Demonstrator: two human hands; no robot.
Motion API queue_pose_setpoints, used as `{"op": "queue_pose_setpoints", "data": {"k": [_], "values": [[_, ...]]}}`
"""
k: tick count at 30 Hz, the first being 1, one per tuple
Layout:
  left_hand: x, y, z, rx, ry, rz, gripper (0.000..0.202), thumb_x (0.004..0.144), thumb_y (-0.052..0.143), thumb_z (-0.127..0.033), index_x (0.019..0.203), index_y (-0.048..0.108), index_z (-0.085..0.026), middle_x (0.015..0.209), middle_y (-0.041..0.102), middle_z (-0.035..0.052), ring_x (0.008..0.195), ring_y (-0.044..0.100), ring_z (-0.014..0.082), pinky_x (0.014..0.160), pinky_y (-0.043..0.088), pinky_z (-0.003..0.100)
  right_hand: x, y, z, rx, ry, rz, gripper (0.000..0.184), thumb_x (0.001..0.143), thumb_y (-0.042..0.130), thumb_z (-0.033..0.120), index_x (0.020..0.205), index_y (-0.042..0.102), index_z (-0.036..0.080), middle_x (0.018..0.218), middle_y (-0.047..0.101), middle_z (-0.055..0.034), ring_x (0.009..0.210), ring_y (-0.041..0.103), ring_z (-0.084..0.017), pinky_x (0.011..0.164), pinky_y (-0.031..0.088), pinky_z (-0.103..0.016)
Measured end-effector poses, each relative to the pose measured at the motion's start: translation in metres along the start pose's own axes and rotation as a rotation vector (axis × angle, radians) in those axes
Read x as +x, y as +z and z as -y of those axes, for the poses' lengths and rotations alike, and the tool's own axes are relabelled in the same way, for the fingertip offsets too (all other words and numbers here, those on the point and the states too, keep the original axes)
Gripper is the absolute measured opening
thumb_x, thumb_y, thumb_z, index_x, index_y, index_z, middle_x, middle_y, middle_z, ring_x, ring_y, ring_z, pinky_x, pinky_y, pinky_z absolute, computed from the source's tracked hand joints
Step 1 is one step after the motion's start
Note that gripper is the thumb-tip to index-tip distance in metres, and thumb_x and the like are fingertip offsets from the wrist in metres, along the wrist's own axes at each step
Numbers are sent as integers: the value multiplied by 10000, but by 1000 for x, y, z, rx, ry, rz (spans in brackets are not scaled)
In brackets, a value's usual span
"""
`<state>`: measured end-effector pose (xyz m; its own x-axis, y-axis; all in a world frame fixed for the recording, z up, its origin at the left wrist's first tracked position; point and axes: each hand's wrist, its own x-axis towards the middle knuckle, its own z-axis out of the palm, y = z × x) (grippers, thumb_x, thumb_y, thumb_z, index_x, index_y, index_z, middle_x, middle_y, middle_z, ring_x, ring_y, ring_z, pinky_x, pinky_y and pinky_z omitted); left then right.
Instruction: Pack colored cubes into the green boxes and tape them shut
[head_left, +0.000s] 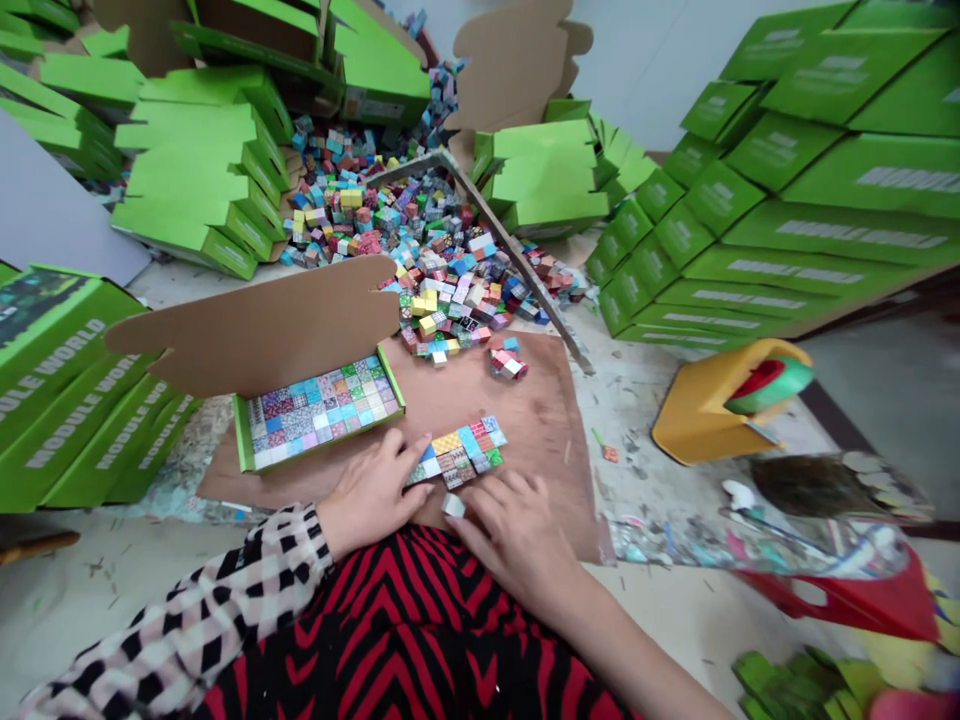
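Small patterned cubes (457,452) lie in a compact double row on the brown board in front of me. My left hand (375,490) rests at the left end of this row, fingers stretched out, index fingertip and thumb against the nearest cubes. A single pale cube (453,505) sits just below the row, between the thumb and fingers of my right hand (517,520). The right fingertips are close to the row's lower edge. To the left stands an open green box (246,440), filled with similar cubes, its brown cardboard lid (277,325) raised behind it.
A big heap of loose cubes (442,290) spreads across the back, with a metal strip (517,262) beside it. Green boxes are stacked at right (750,220) and left (82,400). A yellow container (694,405) stands at right. Two or three loose cubes (508,362) lie above the row.
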<state>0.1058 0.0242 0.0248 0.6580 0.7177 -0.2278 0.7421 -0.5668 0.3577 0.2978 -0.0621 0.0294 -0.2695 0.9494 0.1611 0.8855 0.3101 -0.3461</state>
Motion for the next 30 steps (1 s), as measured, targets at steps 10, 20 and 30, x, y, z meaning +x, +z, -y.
{"op": "queue_pose_setpoints", "data": {"k": [10,20,30], "values": [[-9,-1,6,-164,55,-14,687,748,496,-170,1416,335,-203,1164,467,96,1051,540,244,924,480,405,10,10,-2,-98,-48,-69,277,891,542,429,759,584,189,768,613,-45,759,482,-204,708,285,-347],[-2,-4,-1,-21,38,49,742,796,607,-501,1424,336,-212,1134,477,96,995,553,279,868,486,433,-9,3,-45,10,229,-138,258,951,470,348,790,598,193,748,566,-31,746,499,-188,689,319,-324],[-3,0,1,-15,55,11,658,820,582,-447,1395,353,-223,1137,485,91,1000,562,270,862,486,420,11,15,-12,-97,-121,-89,172,922,529,304,873,665,210,830,590,-43,800,481,-187,759,323,-349]]}}
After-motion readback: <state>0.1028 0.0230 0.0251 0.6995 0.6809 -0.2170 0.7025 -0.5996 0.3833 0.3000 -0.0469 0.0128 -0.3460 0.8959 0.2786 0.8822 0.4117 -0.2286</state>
